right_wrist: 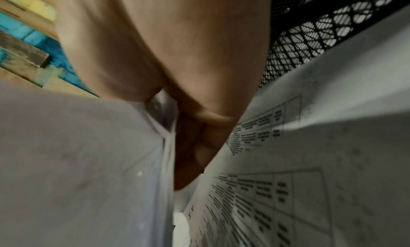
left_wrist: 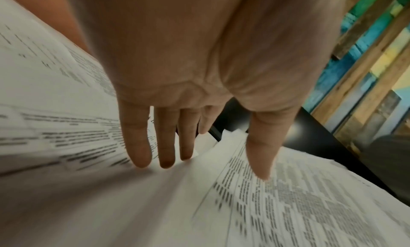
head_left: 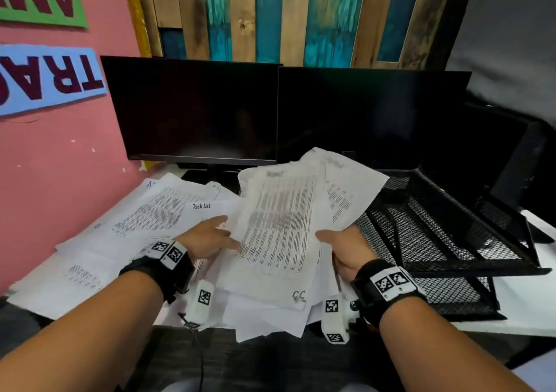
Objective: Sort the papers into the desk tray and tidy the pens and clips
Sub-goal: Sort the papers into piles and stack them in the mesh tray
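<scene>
Desk before two dark monitors (head_left: 192,109). Loose papers (head_left: 156,214) cover it; mesh tray (head_left: 445,241) looks empty. Right hand (head_left: 346,250) clamps a raised sheaf (head_left: 276,226); left hand (head_left: 207,238) flat, fingers straight. Sorting barely begun; pens, clips unseen.

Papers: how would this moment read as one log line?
right hand: grips papers | left hand: open, on sheets | tray: empty

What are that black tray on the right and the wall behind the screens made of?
The desk tray looks like black-coated metal mesh: a diamond lattice you can see through, framed by solid dark rails, matte in finish. The wall panel seems to be wooden planks: grain and knots show, some bare tan, others with worn blue-green paint. It could be a printed imitation; the picture cannot rule that out.
</scene>
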Action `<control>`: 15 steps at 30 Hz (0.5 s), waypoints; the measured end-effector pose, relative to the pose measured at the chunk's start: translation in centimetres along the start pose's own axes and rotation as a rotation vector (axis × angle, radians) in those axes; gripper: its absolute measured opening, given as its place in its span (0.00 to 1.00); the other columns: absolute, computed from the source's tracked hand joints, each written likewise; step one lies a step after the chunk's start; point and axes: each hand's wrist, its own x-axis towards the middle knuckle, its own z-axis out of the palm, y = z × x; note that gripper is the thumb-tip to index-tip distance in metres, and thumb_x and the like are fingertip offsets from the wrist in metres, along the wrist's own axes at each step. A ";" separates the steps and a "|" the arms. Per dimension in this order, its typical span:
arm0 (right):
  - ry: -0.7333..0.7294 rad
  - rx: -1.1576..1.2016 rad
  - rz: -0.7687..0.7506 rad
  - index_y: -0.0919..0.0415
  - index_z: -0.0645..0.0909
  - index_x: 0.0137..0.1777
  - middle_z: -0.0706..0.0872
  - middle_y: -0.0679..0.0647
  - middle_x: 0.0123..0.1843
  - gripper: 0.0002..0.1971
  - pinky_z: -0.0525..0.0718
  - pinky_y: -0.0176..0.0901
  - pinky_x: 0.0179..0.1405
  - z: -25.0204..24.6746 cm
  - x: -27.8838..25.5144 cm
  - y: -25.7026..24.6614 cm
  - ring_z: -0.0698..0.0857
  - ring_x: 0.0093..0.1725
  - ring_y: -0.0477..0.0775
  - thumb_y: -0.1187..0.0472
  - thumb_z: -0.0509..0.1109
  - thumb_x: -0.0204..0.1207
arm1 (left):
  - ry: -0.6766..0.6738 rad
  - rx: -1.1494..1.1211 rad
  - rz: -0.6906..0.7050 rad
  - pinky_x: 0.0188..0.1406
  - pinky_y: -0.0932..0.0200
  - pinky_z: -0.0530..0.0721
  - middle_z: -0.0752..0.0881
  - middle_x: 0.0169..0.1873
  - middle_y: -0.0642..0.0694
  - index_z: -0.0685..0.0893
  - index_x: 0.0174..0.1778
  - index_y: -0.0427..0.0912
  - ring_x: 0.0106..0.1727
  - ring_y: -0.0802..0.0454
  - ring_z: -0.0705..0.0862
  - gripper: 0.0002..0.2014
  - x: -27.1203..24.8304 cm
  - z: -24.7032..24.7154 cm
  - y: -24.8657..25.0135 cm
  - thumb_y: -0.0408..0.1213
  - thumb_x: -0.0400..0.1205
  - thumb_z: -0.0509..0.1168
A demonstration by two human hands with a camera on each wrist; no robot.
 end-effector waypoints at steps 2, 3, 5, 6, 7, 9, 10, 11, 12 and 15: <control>-0.066 0.028 -0.031 0.68 0.82 0.72 0.90 0.65 0.66 0.22 0.81 0.71 0.71 -0.2 -0.1 -0.2 0.88 0.66 0.69 0.81 0.67 0.79 | -0.007 -0.016 0.029 0.62 0.47 0.86 0.87 0.67 0.46 0.68 0.85 0.48 0.65 0.45 0.87 0.45 -0.5 -0.5 0.8 0.39 0.74 0.83; -0.094 0.033 -0.042 0.68 0.81 0.73 0.89 0.64 0.67 0.24 0.80 0.72 0.73 -0.2 -0.1 -0.2 0.87 0.68 0.68 0.81 0.68 0.79 | -0.022 -0.032 0.077 0.63 0.45 0.87 0.90 0.65 0.46 0.76 0.80 0.47 0.62 0.46 0.90 0.39 -0.7 -0.7 1.2 0.39 0.73 0.83; -0.141 0.042 -0.045 0.67 0.80 0.75 0.88 0.63 0.69 0.25 0.78 0.72 0.75 0.0 -0.1 -0.2 0.86 0.70 0.68 0.81 0.68 0.79 | -0.045 -0.086 0.164 0.68 0.39 0.86 0.94 0.58 0.46 0.86 0.67 0.45 0.56 0.48 0.93 0.22 -1.3 -0.6 2.0 0.34 0.77 0.79; -0.162 0.044 -0.046 0.66 0.80 0.75 0.88 0.63 0.70 0.25 0.78 0.72 0.75 0.3 -0.1 -0.3 0.86 0.70 0.68 0.81 0.68 0.79 | -0.010 -0.118 0.193 0.70 0.37 0.85 0.94 0.56 0.48 0.88 0.64 0.44 0.57 0.47 0.93 0.18 -1.2 -0.5 2.1 0.32 0.78 0.78; -0.179 0.032 -0.052 0.65 0.81 0.75 0.88 0.62 0.70 0.25 0.78 0.72 0.75 0.6 0.0 -0.4 0.86 0.70 0.67 0.80 0.68 0.80 | 0.047 -0.153 0.218 0.70 0.36 0.84 0.95 0.55 0.48 0.90 0.62 0.43 0.57 0.46 0.93 0.16 -1.4 -0.5 2.5 0.32 0.79 0.78; -0.191 -0.041 -0.101 0.62 0.81 0.76 0.89 0.59 0.70 0.24 0.79 0.71 0.74 1.2 0.1 -0.8 0.87 0.70 0.64 0.75 0.71 0.80 | 0.178 -0.227 0.287 0.66 0.35 0.87 0.95 0.52 0.46 0.91 0.59 0.41 0.55 0.43 0.94 0.12 -1.6 -0.6 3.2 0.31 0.79 0.77; -0.165 -0.089 -0.134 0.60 0.80 0.76 0.89 0.58 0.69 0.24 0.80 0.70 0.74 1.6 0.2 -1.1 0.87 0.69 0.63 0.72 0.72 0.81 | 0.228 -0.259 0.326 0.62 0.37 0.89 0.95 0.50 0.45 0.91 0.57 0.40 0.52 0.43 0.94 0.10 -1.8 -0.6 3.6 0.31 0.80 0.76; -0.122 -0.133 -0.163 0.60 0.79 0.77 0.89 0.57 0.69 0.24 0.81 0.69 0.73 1.9 0.1 -1.6 0.88 0.68 0.61 0.71 0.72 0.81 | 0.270 -0.281 0.357 0.59 0.40 0.91 0.96 0.48 0.46 0.91 0.56 0.41 0.50 0.45 0.95 0.09 -2.0 -0.6 4.0 0.30 0.81 0.75; -0.070 -0.160 -0.184 0.61 0.78 0.77 0.89 0.56 0.68 0.24 0.82 0.68 0.73 2.2 0.1 -2.2 0.88 0.67 0.60 0.70 0.72 0.81 | 0.297 -0.299 0.398 0.55 0.46 0.92 0.96 0.47 0.49 0.91 0.55 0.43 0.49 0.49 0.95 0.08 -2.3 -0.5 4.5 0.30 0.82 0.75; 0.076 -0.137 -0.242 0.61 0.78 0.75 0.88 0.51 0.64 0.22 0.82 0.62 0.73 3.1 -0.2 -4.2 0.87 0.64 0.56 0.72 0.69 0.81 | 0.326 -0.281 0.530 0.52 0.58 0.90 0.95 0.48 0.56 0.91 0.56 0.50 0.51 0.60 0.93 0.11 -3.6 -0.4 6.1 0.30 0.83 0.74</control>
